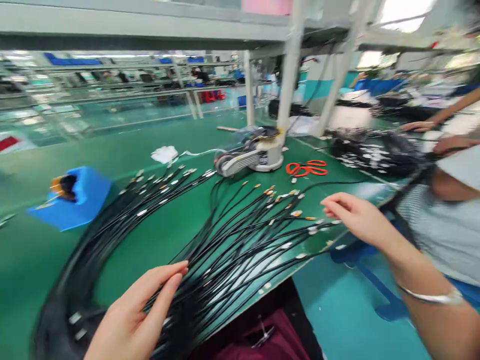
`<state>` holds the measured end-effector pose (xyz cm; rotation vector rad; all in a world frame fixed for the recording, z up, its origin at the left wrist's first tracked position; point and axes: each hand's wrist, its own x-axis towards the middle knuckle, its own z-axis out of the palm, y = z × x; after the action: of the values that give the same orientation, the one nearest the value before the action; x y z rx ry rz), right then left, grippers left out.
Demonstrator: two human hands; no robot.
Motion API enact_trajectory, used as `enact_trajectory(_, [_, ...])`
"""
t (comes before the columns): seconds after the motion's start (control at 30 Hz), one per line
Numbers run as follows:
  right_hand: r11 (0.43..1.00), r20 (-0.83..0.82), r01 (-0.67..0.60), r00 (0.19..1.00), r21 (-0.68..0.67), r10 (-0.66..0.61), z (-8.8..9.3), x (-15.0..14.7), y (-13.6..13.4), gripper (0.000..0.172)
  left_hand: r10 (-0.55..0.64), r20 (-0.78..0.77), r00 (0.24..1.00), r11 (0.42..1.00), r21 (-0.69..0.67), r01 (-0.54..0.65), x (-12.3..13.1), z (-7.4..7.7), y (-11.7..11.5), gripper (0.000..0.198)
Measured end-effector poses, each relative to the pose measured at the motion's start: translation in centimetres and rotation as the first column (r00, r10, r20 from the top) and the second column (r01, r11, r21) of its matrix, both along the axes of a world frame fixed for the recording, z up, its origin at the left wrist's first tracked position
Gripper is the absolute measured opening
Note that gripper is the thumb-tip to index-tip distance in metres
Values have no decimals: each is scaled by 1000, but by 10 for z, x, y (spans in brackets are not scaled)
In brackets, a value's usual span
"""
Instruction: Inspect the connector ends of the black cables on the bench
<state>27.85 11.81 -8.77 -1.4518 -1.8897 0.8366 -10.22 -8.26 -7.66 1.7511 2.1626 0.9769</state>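
Observation:
Many thin black cables point(240, 225) lie fanned across the green table, their ends carrying white and orange tips. My left hand point(138, 310) is low over the near part of this bundle, thumb and forefinger pinched on a black cable. To the right, my right hand point(352, 217) hovers by the cable ends at the table edge with its fingertips pressed together; what they hold, if anything, is hidden. A second dense bundle of black cables point(86, 250) curves along the left. Beyond the cable ends stands a grey-white tape dispenser point(255, 152), beside orange-handled scissors point(306, 168).
A blue box point(80, 200) holding an orange and black roll sits at the left. White crumpled material point(164, 154) lies farther back. Posts point(290, 75) carry a shelf above the table. At the right, a co-worker's hand point(420, 126) is near piled black cables point(375, 150).

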Motion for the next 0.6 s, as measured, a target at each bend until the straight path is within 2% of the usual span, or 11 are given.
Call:
enact_trajectory(0.1, [1000,101,12,995,9,-13,-14,-20,-7,37,193,-35,981,978,-67,-195,-19,-3,-42,33])
enact_trajectory(0.17, [994,163,-104,981,10,101,-17,-45,-18,33,272,-70,960,954,-112,-278,-26,-3,-59,31])
enact_trajectory(0.23, [953,180,-302,938,13,295,-16,-78,-34,27,249,-97,964,959,-118,-259,-31,-4,-68,28])
enact_trajectory(0.33, [796,159,-601,795,75,585,-12,-135,-55,19,93,-131,987,992,-76,-104,-30,-10,-69,22])
enact_trajectory(0.4, [673,182,-727,687,138,704,-12,-170,-63,18,-35,-155,987,999,-44,29,-22,-15,-65,20])
enact_trajectory(0.5, [488,305,-860,509,150,805,-14,-208,-62,17,-195,-216,957,981,-41,190,-6,-26,-57,24])
enact_trajectory(0.6, [367,429,-924,376,107,822,-13,-225,-57,14,-229,-273,934,974,-57,221,7,-39,-53,29])
